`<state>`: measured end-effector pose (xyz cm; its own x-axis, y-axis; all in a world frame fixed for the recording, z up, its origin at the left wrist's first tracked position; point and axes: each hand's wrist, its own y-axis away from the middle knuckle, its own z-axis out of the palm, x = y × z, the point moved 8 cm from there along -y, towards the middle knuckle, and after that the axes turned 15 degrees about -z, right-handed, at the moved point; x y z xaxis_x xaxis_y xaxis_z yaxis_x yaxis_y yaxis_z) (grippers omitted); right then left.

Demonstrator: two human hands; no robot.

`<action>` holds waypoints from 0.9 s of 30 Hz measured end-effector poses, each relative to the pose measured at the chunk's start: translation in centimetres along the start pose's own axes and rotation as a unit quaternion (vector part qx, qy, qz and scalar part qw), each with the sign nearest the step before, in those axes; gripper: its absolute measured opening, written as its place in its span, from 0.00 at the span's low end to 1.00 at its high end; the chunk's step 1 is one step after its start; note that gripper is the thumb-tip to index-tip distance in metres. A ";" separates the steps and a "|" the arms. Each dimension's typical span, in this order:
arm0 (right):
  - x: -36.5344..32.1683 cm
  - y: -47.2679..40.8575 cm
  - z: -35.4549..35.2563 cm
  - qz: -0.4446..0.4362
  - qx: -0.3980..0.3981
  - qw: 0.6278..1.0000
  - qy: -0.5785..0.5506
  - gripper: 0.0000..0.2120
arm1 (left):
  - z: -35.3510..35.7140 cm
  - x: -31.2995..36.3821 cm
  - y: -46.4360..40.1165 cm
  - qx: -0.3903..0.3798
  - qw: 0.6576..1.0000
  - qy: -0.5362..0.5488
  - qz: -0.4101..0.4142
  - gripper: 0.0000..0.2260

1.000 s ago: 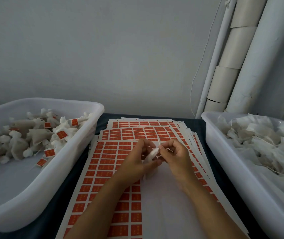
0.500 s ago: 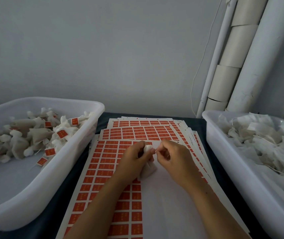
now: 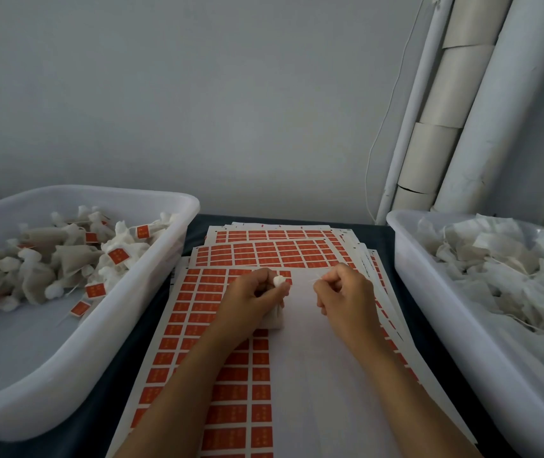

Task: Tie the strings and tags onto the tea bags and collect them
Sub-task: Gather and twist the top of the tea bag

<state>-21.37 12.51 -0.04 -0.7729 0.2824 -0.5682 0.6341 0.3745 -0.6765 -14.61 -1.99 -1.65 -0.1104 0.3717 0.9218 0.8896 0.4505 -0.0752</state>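
My left hand grips a white tea bag by its gathered neck; the tuft of the bag pokes out above my fingers and its body hangs below them. My right hand is a short way to the right, pinching a thin white string that runs toward the bag. Both hands hover over a stack of sheets of orange tags. The left white tub holds several tied tea bags with orange tags. The right white tub holds a heap of untied tea bags.
Dark table cloth shows between the tubs and the sheets. Pale pipes and cardboard tubes stand against the grey wall at the back right, with a thin white cable beside them.
My hands were touching at the bag's neck; now my right hand has drawn away to the right, pulling the string out, while my left hand keeps hold of the bag.
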 end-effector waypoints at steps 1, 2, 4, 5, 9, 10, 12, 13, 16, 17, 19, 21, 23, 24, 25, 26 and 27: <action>0.2 0.0 0.0 0.008 0.002 1.000 -0.004 0.12 | -0.1 0.0 0.0 -0.002 1.000 0.003 -0.002 0.06; 0.4 0.0 0.2 0.013 0.002 1.000 -0.007 0.12 | -0.1 0.0 0.0 -0.003 1.000 0.007 -0.006 0.06; 0.9 -0.1 0.6 0.025 -0.013 0.999 -0.018 0.11 | -0.2 -0.4 -0.2 0.002 0.999 0.024 -0.025 0.06; 1.1 -0.1 1.1 0.033 -0.032 0.999 -0.024 0.11 | -0.3 -0.7 -0.3 0.009 0.999 0.034 -0.039 0.06; 2.1 -0.5 3.2 0.068 -0.138 0.988 -0.021 0.08 | -0.6 -1.8 -0.5 0.049 0.994 0.055 -0.075 0.08; 2.4 -0.6 3.6 0.080 -0.157 0.984 -0.021 0.05 | -0.7 -2.0 -0.6 0.056 0.993 0.063 -0.080 0.08; 2.8 -1.1 4.1 0.089 -0.188 0.978 0.008 0.03 | -1.0 -2.3 -0.6 0.071 0.990 0.082 -0.088 0.08; 2.9 -1.5 4.3 0.081 -0.202 0.975 0.036 0.05 | -1.1 -2.5 -0.6 0.078 0.989 0.088 -0.092 0.09; 2.2 -2.9 4.8 0.028 -0.245 0.963 0.106 0.10 | -1.3 -2.8 -0.7 0.093 0.986 0.095 -0.098 0.09; 1.9 -3.3 5.0 0.005 -0.262 0.957 0.123 0.11 | -1.4 -2.8 -0.7 0.098 0.986 0.094 -0.099 0.09; 1.2 -3.8 5.6 -0.034 -0.304 0.940 0.150 0.12 | -1.4 -2.9 -0.8 0.105 0.985 0.092 -0.099 0.10; 1.1 -4.4 6.6 -0.050 -0.356 0.913 0.192 0.13 | -1.5 -2.9 -0.9 0.109 0.985 0.091 -0.097 0.10; 1.6 -5.2 7.8 -0.038 -0.401 0.885 0.234 0.15 | -1.6 -3.0 -1.0 0.111 0.985 0.095 -0.097 0.10; 1.9 -5.4 8.3 -0.030 -0.414 0.876 0.246 0.15 | -1.6 -3.0 -1.1 0.113 0.984 0.096 -0.097 0.10; 2.2 -5.5 8.6 -0.033 -0.415 0.873 0.255 0.15 | -1.7 -3.1 -1.1 0.116 0.984 0.095 -0.097 0.10; 2.3 -5.4 8.7 -0.048 -0.411 0.873 0.259 0.14 | -1.7 -3.1 -1.1 0.117 0.984 0.094 -0.099 0.09; 2.3 -5.2 8.5 -0.074 -0.394 0.879 0.260 0.12 | -1.7 -3.2 -1.2 0.117 0.984 0.093 -0.101 0.09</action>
<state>-26.21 3.69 -1.83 -0.8809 0.4678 -0.0723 0.4725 0.8782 -0.0741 -14.55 -5.04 -3.88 -0.1720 0.1093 0.9790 0.7295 0.6820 0.0520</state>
